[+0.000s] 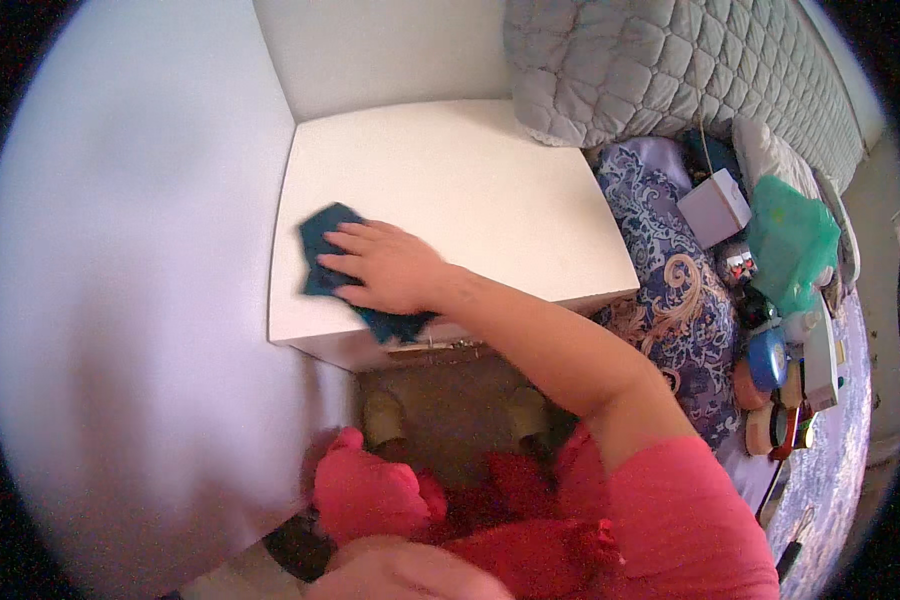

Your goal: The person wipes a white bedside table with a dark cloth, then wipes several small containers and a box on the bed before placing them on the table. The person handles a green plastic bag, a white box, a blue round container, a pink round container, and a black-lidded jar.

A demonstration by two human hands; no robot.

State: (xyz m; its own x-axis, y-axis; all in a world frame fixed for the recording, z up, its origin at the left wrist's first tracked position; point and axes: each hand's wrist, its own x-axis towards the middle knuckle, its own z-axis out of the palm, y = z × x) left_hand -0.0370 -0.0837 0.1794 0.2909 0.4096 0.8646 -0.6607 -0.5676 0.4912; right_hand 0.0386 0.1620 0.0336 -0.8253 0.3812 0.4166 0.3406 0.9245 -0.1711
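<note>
My right hand (385,268) lies flat, fingers spread, pressing a dark teal cloth (322,245) onto the top of a white bedside cabinet (470,180). The cloth sticks out past the fingertips on the left and under the wrist near the cabinet's front edge. My forearm reaches in from the lower right, with a red sleeve at the shoulder. My left hand (400,572) shows only partly at the bottom edge, close to bunched red fabric (370,495); its fingers are hidden.
A white wall fills the left side. A grey quilted headboard (650,60) and a bed with a blue patterned cover (670,290) lie to the right, strewn with a white box (715,207), a green bag (790,245) and several small items.
</note>
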